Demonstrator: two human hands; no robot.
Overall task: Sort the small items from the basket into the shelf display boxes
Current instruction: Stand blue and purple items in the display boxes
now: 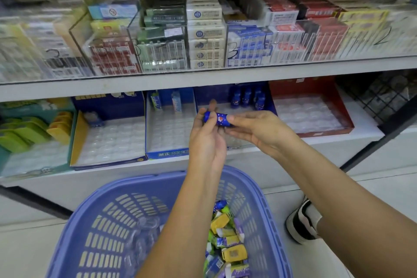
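Ok, bottle (217, 119) is up in front of the navy box (216, 93), lying sideways between both hands. L hand (206, 140) pinches its left end w/ thumb and fingers, R hand (257, 130) pinches the right end w/ fingertips. So both are gripping it, neither is free.

Progress: early, I'd say. The navy box has just a few matching bottles (247, 97) at its back, and the rest of its clear tray is bare. The tube box (167, 153), left of the navy box, has two tubes (155, 101) at the back and lots of vacant slots. Further left, the yellow-edged box (77, 140) looks to hold one small item plus yellow packs at its side. The red box (291, 88), right of the navy box, shows only bare tray. This bottle looks bound for the navy box, not in yet.

Left to do: plenty. The basket (94, 205), below the navy box, has a heap of mixed items (225, 239) in yellow, green, purple and blue, at least one of them another blue bottle.

Hard to see: my L forearm covers the middle of the basket, so no count is possible. There's clear plastic stuff on the basket's left side, can't tell what. My hands hide the navy box's front half. Far left of the navy box, the green packs (20, 133) are cut off by the frame edge. Labels are too blurry to read.
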